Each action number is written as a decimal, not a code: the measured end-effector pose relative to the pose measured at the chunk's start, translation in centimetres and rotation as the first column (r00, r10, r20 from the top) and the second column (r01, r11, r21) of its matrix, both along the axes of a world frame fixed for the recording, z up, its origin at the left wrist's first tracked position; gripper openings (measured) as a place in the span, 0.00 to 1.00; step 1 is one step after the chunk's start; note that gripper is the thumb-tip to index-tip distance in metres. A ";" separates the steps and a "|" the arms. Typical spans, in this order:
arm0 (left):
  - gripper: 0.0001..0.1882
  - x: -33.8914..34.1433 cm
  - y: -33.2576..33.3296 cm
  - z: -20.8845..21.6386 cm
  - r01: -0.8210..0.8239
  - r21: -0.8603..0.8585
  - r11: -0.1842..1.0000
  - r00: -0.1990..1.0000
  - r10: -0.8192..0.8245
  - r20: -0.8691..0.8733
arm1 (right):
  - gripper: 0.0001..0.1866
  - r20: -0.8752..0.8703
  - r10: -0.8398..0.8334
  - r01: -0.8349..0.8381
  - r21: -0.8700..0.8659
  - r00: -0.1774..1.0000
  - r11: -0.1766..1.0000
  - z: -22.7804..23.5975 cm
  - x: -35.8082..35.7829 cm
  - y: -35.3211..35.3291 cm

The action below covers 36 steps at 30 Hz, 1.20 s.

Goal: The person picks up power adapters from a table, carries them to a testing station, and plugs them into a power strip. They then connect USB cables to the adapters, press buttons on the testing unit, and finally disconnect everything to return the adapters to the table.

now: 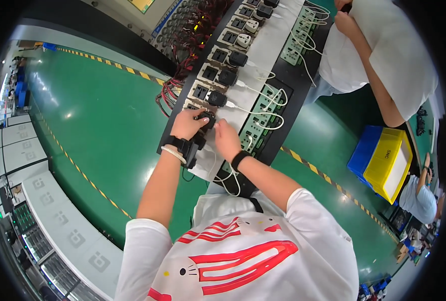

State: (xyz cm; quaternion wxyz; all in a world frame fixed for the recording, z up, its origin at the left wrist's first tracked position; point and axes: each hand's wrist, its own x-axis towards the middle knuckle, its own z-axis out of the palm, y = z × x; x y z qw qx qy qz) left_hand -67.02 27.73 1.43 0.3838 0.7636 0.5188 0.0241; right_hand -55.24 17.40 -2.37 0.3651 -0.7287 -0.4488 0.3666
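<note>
My left hand is closed around a black plug-in power adapter at the near end of a row of sockets. Just to its right, my right hand has thumb and fingers pinched together beside the adapter; whatever sits between them is too small to make out. Beyond the hands, another black adapter is plugged in next to a universal socket. A white USB cable runs from that adapter toward a green circuit board on the right.
More sockets with black and white adapters continue up the dark bench. A second green board lies farther along. Red wiring hangs at the bench's left. A person in white stands across the bench; yellow and blue bins are at right.
</note>
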 end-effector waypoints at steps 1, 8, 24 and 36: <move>0.21 0.3 0.2 0.2 0.000 -0.001 1.000 1.000 0.000 -0.002 | 0.11 0.027 0.015 -0.014 -0.033 1.000 0.999 0.1 0.0 0.2; 0.23 0.9 0.8 0.5 0.015 -0.115 0.993 1.000 -0.018 -0.021 | 0.14 -0.068 0.256 -0.258 -0.025 0.964 0.966 -0.4 3.9 0.3; 0.29 0.5 -2.6 -0.2 -0.198 0.318 0.927 0.963 0.244 -0.114 | 0.50 -0.615 -0.321 0.261 -0.189 0.720 0.947 -7.1 9.1 -16.0; 0.21 6.8 -15.5 11.0 -0.124 0.496 0.859 0.991 0.080 0.109 | 0.64 -0.264 -0.320 0.220 -0.344 0.910 0.913 -8.2 9.4 -16.6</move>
